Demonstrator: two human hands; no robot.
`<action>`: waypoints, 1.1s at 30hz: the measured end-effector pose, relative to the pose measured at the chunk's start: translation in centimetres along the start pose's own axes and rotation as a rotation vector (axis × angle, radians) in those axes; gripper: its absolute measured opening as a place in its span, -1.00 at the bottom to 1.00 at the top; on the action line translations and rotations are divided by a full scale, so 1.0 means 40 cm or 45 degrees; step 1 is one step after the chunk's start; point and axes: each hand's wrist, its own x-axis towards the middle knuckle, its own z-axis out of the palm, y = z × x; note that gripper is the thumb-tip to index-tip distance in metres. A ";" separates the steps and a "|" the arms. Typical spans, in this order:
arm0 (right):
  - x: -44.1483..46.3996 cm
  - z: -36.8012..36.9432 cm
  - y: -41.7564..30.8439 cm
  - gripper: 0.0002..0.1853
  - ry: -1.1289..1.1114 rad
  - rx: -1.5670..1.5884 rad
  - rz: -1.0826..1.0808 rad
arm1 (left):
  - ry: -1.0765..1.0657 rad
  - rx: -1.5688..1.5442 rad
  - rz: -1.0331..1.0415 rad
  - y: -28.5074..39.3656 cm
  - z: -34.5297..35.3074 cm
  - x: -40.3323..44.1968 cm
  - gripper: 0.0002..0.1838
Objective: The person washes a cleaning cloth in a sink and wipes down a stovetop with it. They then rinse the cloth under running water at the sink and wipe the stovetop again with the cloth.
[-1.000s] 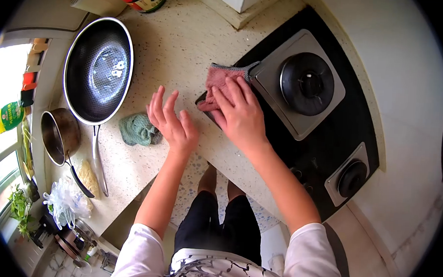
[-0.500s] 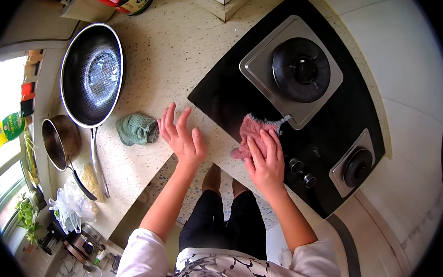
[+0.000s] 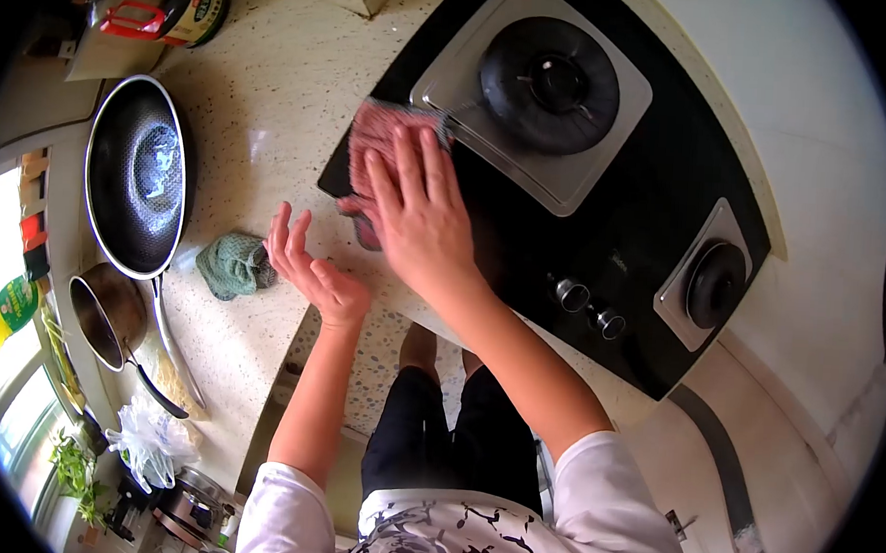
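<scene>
My right hand (image 3: 417, 205) holds a pink cloth (image 3: 376, 128) with grey edging, pressing it down with extended fingers. The cloth lies at the left corner of the black glass gas stove (image 3: 506, 215), partly over the stove's edge and beside the large burner (image 3: 550, 82). Above the counter's front edge, my left hand (image 3: 318, 275) is open and empty, its fingers apart and slightly bent. Just left of those fingers, a crumpled green cloth (image 3: 231, 265) rests on the speckled counter (image 3: 259, 147).
At left stand a frying pan (image 3: 137, 180) and a small saucepan (image 3: 105, 314), handles towards me. Nearer are a plastic bag (image 3: 154, 442) and a metal pot (image 3: 188, 509). A red-handled bottle (image 3: 191, 11) stands at the back. Knobs (image 3: 572, 295) and a smaller burner (image 3: 715, 283) are right.
My right hand has slid the pink cloth left and away from me, from near the knobs to the stove's left corner. My left hand remains beside the green cloth. The camera view has shifted.
</scene>
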 end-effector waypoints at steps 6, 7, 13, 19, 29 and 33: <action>-0.194 -0.095 0.054 -0.31 -0.076 -0.025 0.139 | -0.082 0.055 0.121 0.002 -0.007 -0.007 -0.33; -0.218 -0.105 0.055 -0.30 -0.089 -0.034 0.164 | -0.096 0.042 0.118 0.007 -0.009 -0.007 -0.35; -0.341 -0.137 0.076 -0.38 -0.038 -0.026 0.188 | -0.180 -0.048 0.145 0.087 0.022 -0.052 -0.36; -0.446 -0.178 0.105 -0.38 -0.075 0.016 0.166 | -0.264 -0.037 0.227 0.149 0.035 -0.074 -0.38; -0.563 -0.254 0.145 -0.41 -0.139 -0.013 0.077 | -0.313 -0.022 0.342 0.188 0.054 -0.121 -0.42; -0.619 -0.279 0.159 -0.46 -0.147 0.012 0.094 | -0.316 0.032 0.376 0.191 0.056 -0.124 -0.45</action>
